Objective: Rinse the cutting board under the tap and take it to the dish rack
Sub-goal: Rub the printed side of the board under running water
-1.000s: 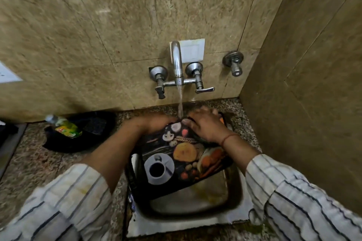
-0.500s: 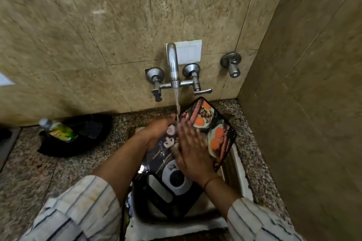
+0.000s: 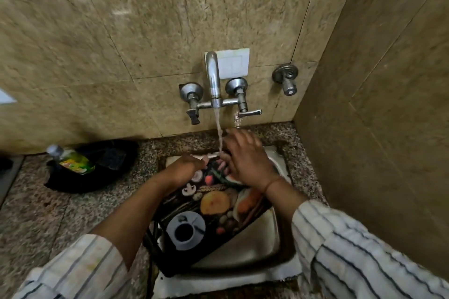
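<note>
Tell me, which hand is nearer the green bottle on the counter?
Left. The left hand grips the cutting board's far left edge, on the side toward the green bottle. The right hand lies farther off, under the tap's stream.

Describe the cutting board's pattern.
The cutting board is black, printed with food pictures and a coffee cup; head view.

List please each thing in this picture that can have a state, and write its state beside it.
tap: open, water running
cutting board: tilted over the sink, far end under the stream
left hand: gripping the board's left edge
right hand: flat on the board's far end, at the stream
sink: no standing water visible
bottle: capped, lying in a black bowl
</note>
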